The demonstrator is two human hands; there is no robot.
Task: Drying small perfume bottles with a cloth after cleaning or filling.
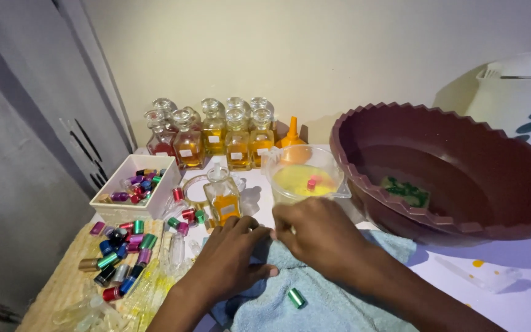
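Both hands (271, 237) meet above blue towel (327, 301).

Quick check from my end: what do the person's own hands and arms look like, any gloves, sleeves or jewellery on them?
Both the left hand and the right hand are bare, with no gloves. The forearms are uncovered as far as the picture shows, so no sleeves are in view. No watch or bracelet shows; whether a ring sits on any finger is too blurred to tell.

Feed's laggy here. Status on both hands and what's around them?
Left hand and right hand together on light blue towel, pinching something too small to identify. Green metallic cap lies loose beside them.
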